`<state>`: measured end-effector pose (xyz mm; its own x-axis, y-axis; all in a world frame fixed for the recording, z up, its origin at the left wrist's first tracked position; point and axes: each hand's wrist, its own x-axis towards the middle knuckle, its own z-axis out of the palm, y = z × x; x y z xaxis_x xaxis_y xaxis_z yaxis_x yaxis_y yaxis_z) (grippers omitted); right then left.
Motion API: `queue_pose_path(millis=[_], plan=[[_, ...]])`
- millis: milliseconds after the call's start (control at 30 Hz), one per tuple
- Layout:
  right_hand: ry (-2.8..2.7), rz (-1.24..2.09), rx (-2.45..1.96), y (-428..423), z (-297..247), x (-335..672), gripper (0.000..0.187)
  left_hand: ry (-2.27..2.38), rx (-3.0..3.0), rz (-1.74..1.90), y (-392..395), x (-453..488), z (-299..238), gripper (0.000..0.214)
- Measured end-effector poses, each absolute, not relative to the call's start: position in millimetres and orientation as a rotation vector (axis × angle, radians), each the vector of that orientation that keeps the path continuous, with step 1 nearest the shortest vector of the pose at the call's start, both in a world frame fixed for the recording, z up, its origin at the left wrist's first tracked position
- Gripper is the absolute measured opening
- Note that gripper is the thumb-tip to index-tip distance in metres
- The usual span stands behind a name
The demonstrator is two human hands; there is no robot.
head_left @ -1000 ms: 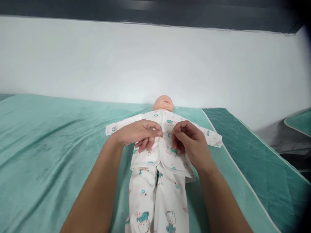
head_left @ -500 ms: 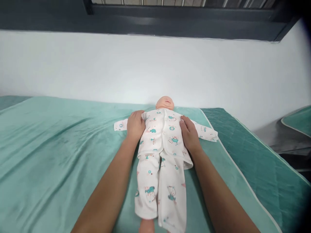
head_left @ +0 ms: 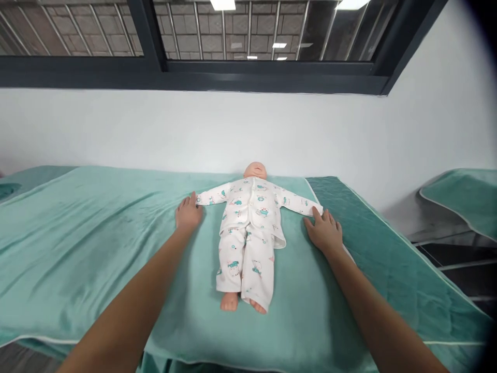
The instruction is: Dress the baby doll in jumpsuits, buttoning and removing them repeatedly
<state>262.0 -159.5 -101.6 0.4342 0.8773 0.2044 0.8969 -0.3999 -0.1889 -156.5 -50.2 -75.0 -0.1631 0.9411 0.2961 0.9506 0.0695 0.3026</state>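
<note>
A baby doll (head_left: 255, 170) lies on its back with its arms spread sideways and its bare feet toward me. It wears a white long-sleeved top (head_left: 252, 204) and matching trousers (head_left: 245, 264), both printed with small teal and pink figures. At the cuff of the sleeve on the left, my left hand (head_left: 188, 212) rests with its fingers apart, touching the sleeve's end. My right hand (head_left: 325, 230) is at the opposite cuff, fingers spread and fingertips at the fabric's edge. The doll's own hands are hidden.
A light green cover (head_left: 116, 248) spreads beneath the doll, with creases on the left. A darker green quilted mat (head_left: 384, 259) shows on the right. Behind stand a white wall (head_left: 155, 129) and a dark window frame (head_left: 233, 80). Another green-covered surface (head_left: 466, 197) is at far right.
Both hands have moved outward from the sides of the doll's chest to the sleeve ends. The view has pulled back, so the feet and more of the window show.
</note>
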Motion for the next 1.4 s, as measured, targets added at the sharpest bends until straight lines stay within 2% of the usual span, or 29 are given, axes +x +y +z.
queue_pose_path(millis=[300, 567, 733, 967, 1133, 1233, 1400], plan=[[-1.530, -0.054, -2.346, -154, -100, 257, 0.063, -2.265, -2.006, -0.637, -50, -157, -70, 0.053], [-1.529, -0.102, -2.299, -150, -98, 260, 0.066, -2.372, -1.714, -0.775, -64, -154, -70, 0.060], [-1.479, -0.146, -2.280, -150, -96, 262, 0.066, -2.386, -1.738, -0.713, -66, -153, -71, 0.057], [-1.490, -0.243, -2.155, -158, -98, 259, 0.053, -2.343, -1.788, -0.628, -58, -152, -74, 0.051], [-1.828, -0.349, -1.599, -178, -87, 216, 0.038, -2.325, -1.795, -0.632, -54, -150, -77, 0.050], [-1.959, -0.217, -1.332, -197, -82, 184, 0.033, -2.320, -1.794, -0.657, -53, -150, -80, 0.049], [-1.744, 0.127, -1.333, -228, -85, 166, 0.018, -2.327, -1.783, -0.670, -51, -150, -83, 0.049]])
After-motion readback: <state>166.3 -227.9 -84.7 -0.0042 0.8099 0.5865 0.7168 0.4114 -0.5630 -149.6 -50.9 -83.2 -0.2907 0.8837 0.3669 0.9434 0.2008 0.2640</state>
